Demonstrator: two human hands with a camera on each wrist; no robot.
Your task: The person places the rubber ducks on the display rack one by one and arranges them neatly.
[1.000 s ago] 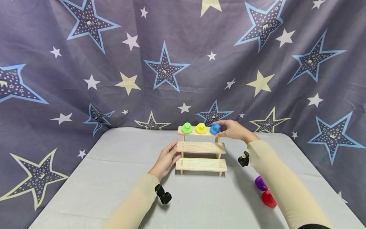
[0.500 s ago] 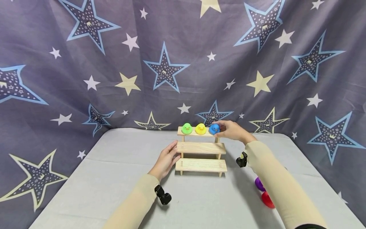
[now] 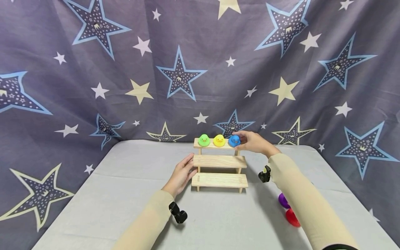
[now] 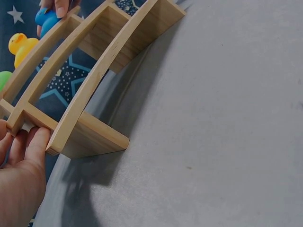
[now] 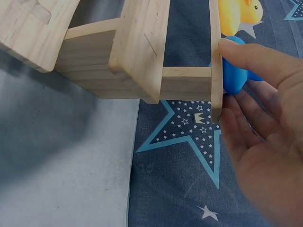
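the blue duck (image 3: 234, 140) is sitting at the right end of the top shelf (image 3: 211, 146) of a wooden stand (image 3: 220, 180), and the right hand (image 3: 256, 143) is pinching it, the thumb lying along the shelf's edge against the duck and the fingers curling round its other side. the left hand (image 3: 180, 175) is holding the stand by the left end of its middle shelf (image 3: 220, 161), thumb and fingers closing about the wood. the yellow duck (image 3: 219, 140) is standing just beside the blue one, apart from it, and the green duck (image 3: 204, 140) is taking the left end of the same shelf. on the table (image 3: 125, 194), a purple thing (image 3: 284, 200) and a red thing (image 3: 292, 218) are showing partly behind the right sleeve (image 3: 307, 194). by its look, the blue duck is probably being very light, somewhat soft and hardly fragile, its smooth rounded skin perhaps slipping a little under dry fingertips; the broad lower body, taken from both sides, is offering the surest hold, and a gentle pinch is likely sufficing. the stand is looking stiff yet light enough for shifting if nudged, so its shelf ends are making sensible places for steadying.
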